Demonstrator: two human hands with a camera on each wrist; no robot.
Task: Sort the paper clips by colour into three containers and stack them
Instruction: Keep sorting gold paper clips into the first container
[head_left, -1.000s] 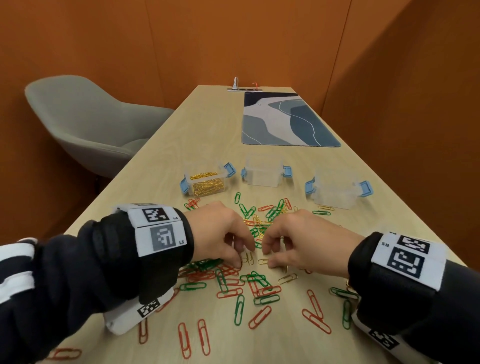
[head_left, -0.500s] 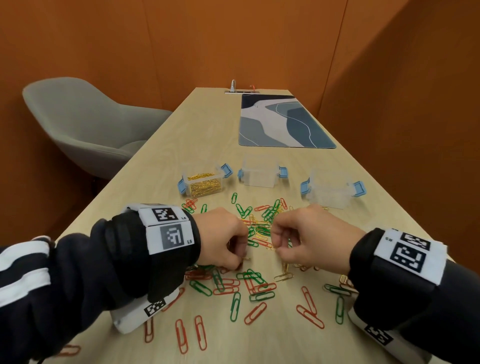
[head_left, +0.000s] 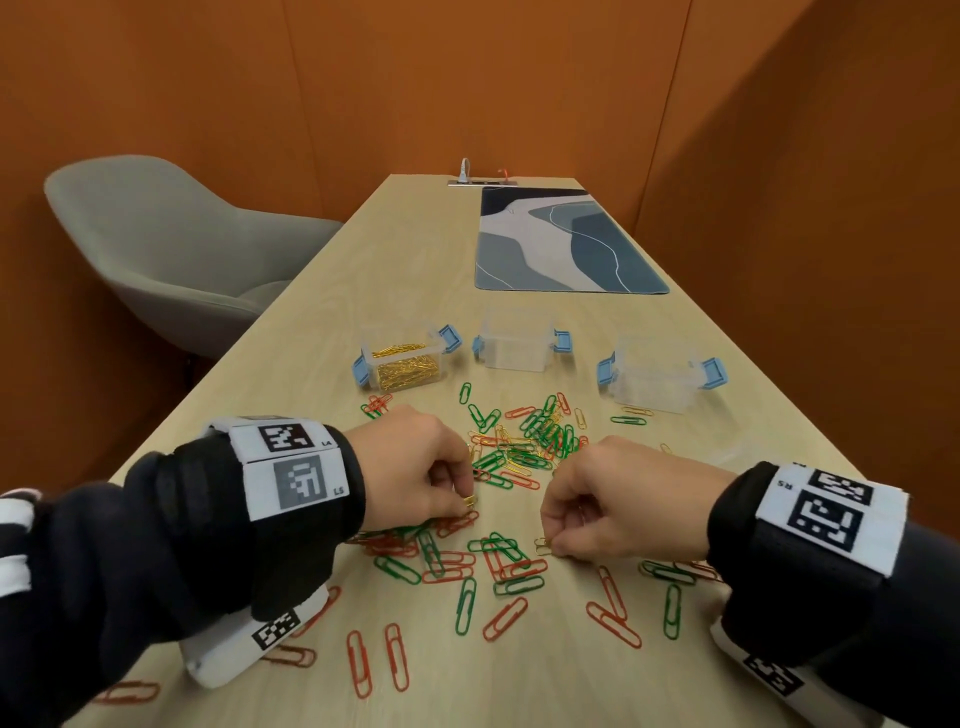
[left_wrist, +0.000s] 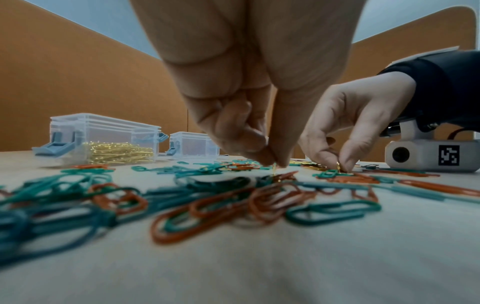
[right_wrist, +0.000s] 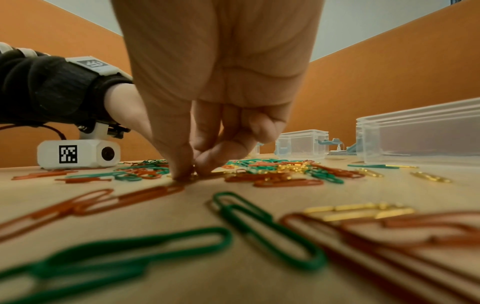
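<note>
Head view shows both hands, left and right, each pinching a gold wire paper clip off the pale wooden desk; only the left clear plastic container holds gold clips, red and green remaining scattered.

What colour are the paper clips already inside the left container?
Gold. The left container holds only gold paper clips, clearest in the head view.

Left wristband: small printed codes "L4" beside upper square marker, "L5" beside lower marker; right wristband: code "R5" at upper edge, seen upside down; wrist camera housings: square black-and-white marker only, no legible lettering.
</note>
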